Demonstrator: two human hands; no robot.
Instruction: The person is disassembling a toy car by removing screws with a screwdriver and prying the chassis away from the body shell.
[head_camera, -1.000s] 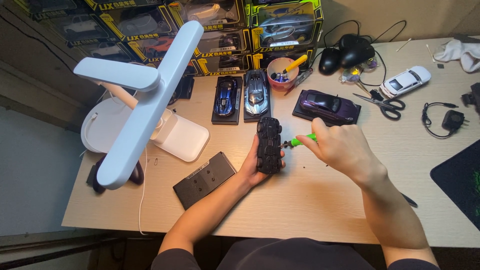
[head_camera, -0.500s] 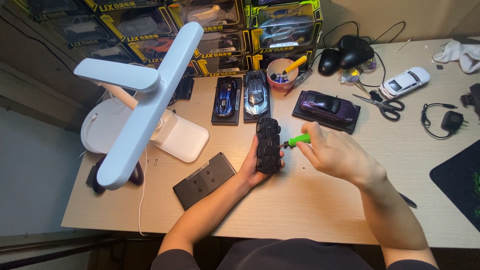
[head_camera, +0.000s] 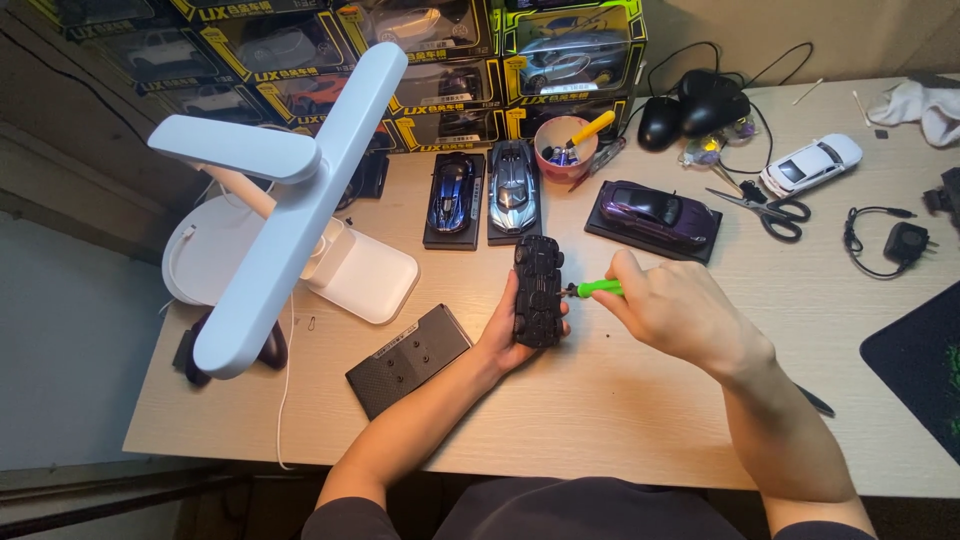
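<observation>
Two hands meet over the middle of my wooden desk (head_camera: 620, 420). Starting far left, I see a white desk lamp (head_camera: 290, 215) whose long head slants across the view, its flat base sitting near the desk's left edge. Just right of that base lies a black rectangular plate (head_camera: 408, 358), flat on the wood. Next comes my left hand (head_camera: 508, 338), closed around a black toy car (head_camera: 538, 291) and holding it belly-up, so its underside faces me, above the desk's middle. Behind it, toward the wall, a blue model car (head_camera: 452, 192) and a grey model car (head_camera: 513, 186) stand side by side on dark bases, with a pink cup (head_camera: 563, 146) of tools just beyond. My right hand (head_camera: 680, 312) is clamped on a green screwdriver (head_camera: 598, 288), its tip touching the toy car's right flank. Further back sits a purple model car (head_camera: 655, 210), then scissors (head_camera: 765, 208), and a white model car (head_camera: 812, 164) near the right side.
</observation>
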